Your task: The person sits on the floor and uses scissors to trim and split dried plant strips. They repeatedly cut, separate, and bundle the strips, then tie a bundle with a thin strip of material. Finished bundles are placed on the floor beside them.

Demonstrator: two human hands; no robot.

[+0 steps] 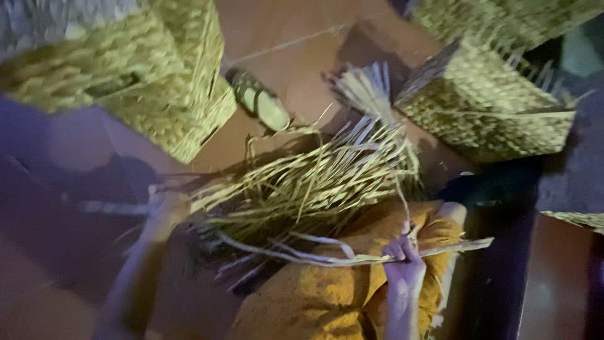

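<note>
A loose bundle of dried straw strands [308, 179] lies across the middle of the head view, fanning up to the right. My left hand [165, 211] grips the bundle at its left end. My right hand [402, 264] is closed on a few long pale strands [352, 257] that run sideways below the bundle. Under my right hand sits an orange cloth-covered lap or cushion [327, 289]. The picture is dim and blurred.
Woven straw baskets stand at the upper left [145, 69] and upper right [497, 107], another at the top right corner [503, 19]. A sandal [258, 101] lies on the reddish floor [296, 50] between them. Dark cloth fills the left and right edges.
</note>
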